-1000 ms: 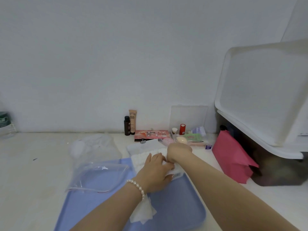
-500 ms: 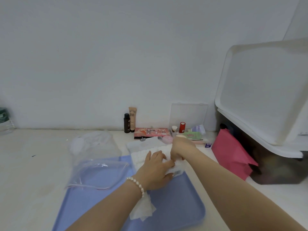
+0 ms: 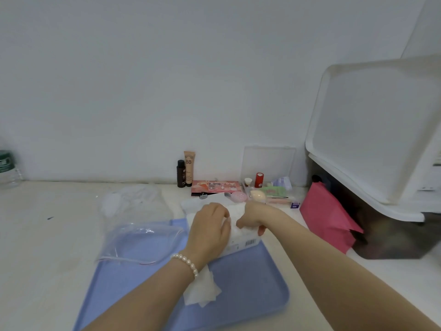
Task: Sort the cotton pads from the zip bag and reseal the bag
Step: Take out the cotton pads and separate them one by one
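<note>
Two hands meet at the far edge of the blue tray (image 3: 250, 283), which lies on the pale counter (image 3: 47, 247) straight in front of you. Your left hand (image 3: 210, 231), wearing a pearl bracelet (image 3: 185, 261), lies palm down with its fingers curled over a white pack of cotton pads (image 3: 241, 237) that rests on that far edge. Your right hand (image 3: 253, 218) has its fingers bent down onto the top of the same pack; whether they pinch a pad cannot be told, as the fingertips are hidden. A few loose cotton pads (image 3: 201, 290) lie mid-tray, partly under your left wrist. The clear zip bag (image 3: 140, 242) lies open and flat over the tray's far left corner, half on the counter.

A likely risk: pulling pads upward could drag the whole light pack off the far edge toward the small makeup items (image 3: 260, 189) crowded just behind it by the wall. Your left forearm could also sweep the loose pads off the tray as it moves. The bag is limp and may slide when you reach for its seal.

Open room lies on the near half of the tray and on the counter to the left. To the right, a pink pouch (image 3: 327, 223) and a storage box (image 3: 386, 225) stand near your right arm.
</note>
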The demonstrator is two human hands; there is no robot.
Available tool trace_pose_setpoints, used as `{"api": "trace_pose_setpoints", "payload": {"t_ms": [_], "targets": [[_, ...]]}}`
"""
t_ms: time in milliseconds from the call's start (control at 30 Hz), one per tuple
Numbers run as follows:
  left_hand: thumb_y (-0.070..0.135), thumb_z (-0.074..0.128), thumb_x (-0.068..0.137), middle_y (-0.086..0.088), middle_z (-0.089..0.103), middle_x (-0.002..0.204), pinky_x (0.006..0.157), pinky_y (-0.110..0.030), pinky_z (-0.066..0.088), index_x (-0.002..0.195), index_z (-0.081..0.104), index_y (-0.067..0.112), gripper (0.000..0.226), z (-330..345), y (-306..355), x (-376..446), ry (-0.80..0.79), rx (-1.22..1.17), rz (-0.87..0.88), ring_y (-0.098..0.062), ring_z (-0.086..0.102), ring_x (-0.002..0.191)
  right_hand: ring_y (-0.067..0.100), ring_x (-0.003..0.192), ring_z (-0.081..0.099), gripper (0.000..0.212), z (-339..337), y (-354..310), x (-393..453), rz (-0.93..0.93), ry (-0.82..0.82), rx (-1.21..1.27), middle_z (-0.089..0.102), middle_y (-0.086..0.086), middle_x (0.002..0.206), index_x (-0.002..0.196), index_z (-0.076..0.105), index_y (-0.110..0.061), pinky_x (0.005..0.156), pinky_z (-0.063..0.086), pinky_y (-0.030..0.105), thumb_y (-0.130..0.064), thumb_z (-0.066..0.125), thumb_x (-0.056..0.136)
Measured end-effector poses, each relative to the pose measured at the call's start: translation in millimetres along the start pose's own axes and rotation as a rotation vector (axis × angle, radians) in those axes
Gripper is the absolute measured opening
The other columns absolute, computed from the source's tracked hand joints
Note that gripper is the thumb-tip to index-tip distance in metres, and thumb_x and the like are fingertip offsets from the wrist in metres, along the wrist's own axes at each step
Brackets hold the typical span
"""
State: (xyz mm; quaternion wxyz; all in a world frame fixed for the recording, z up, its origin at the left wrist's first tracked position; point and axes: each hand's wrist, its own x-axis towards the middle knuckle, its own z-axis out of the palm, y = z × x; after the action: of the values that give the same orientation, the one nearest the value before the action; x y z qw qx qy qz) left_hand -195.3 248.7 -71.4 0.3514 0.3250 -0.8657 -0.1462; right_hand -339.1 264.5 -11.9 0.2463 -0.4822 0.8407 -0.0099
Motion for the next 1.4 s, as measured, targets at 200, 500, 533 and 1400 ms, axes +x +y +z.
{"api": "trace_pose_setpoints", "payload": {"t_ms": [200,500,533,1400], "targets": [[0.001,0.044,0.089,-0.004,0.056,0.103,0.076,-0.017,0.031,0.104,0.060,0.005,0.022,-38,-18,-21,-0.016,-0.113,-0.352,-0.021,0.052,0.105,0.019,0.052,0.060,0.026,-9,28,6,-0.038,0.372,0.170,0.066,0.003,0.077,0.083,0.053,-0.010,0.056,0.047,0.024,-0.036,0.052,0.088],[0.002,0.041,0.091,-0.005,0.061,0.126,0.089,-0.016,0.032,0.113,0.064,0.005,0.032,-55,-22,-32,-0.223,-0.033,-0.475,-0.020,0.053,0.119,0.026,0.057,0.063,0.035,18,52,8,0.015,0.164,0.464,0.069,0.017,0.083,0.098,0.064,0.005,0.063,0.056,0.035,-0.028,0.052,0.091],[0.002,0.041,0.091,-0.005,0.061,0.126,0.090,-0.016,0.032,0.114,0.064,0.004,0.033,-55,-20,-32,-0.222,-0.019,-0.468,-0.020,0.053,0.119,0.026,0.058,0.063,0.035,20,52,7,0.003,0.173,0.454,0.069,0.018,0.084,0.095,0.064,0.005,0.065,0.056,0.036,-0.027,0.051,0.091],[0.029,0.063,0.084,-0.004,0.061,0.074,0.074,-0.031,0.041,0.065,0.058,0.014,0.024,-51,-18,-8,-0.350,0.325,-0.268,-0.027,0.058,0.084,0.018,0.101,0.057,0.055,117,-20,-64,-0.271,0.059,0.080,0.060,-0.001,0.112,0.113,0.055,-0.017,0.082,0.046,0.030,-0.048,0.073,0.071]]}}
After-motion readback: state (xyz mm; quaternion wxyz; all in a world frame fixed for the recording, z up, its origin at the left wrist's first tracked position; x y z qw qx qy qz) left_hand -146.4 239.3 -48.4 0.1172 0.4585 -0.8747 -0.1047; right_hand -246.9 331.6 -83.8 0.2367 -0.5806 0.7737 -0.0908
